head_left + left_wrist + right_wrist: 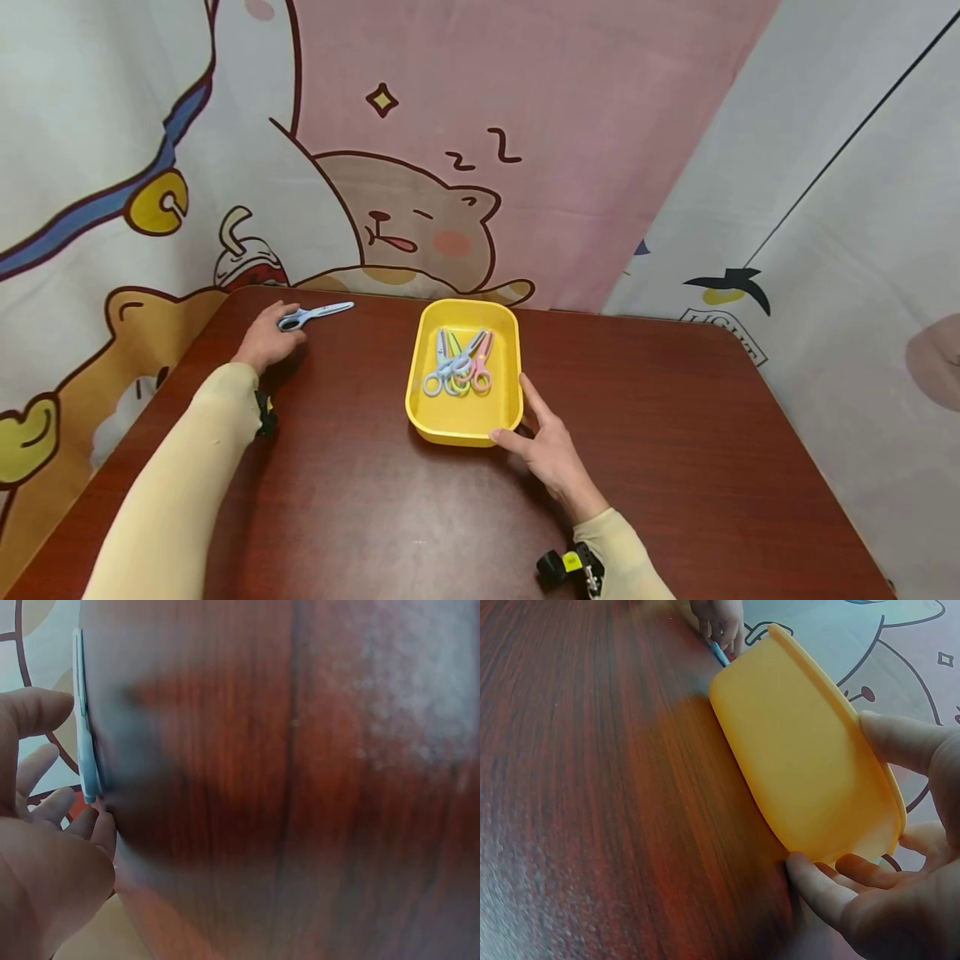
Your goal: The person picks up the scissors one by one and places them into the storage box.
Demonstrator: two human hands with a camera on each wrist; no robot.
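Near the back left edge of the table, my left hand [268, 337] reaches to a pair of light blue scissors [315, 313]. Its fingers lie right at the scissors' handle loops, and the blades point right. In the left wrist view, the thumb and the loosely bent fingers stand apart beside the scissors [86, 750]. My right hand [553, 458] holds a yellow plastic tray [465, 425] at its front right corner. The thumb [900, 739] rests against the rim, while the other fingers reach round the side and lower edge. Several pairs of children's scissors [457, 365], blue, green and pink, lie in the tray.
A dark reddish-brown wooden table [360, 500] spreads under both hands. A cartoon-printed cloth [585, 150] hangs behind its back edge and along the sides. Each forearm wears a cream sleeve, with a black wrist device [566, 565] on the right.
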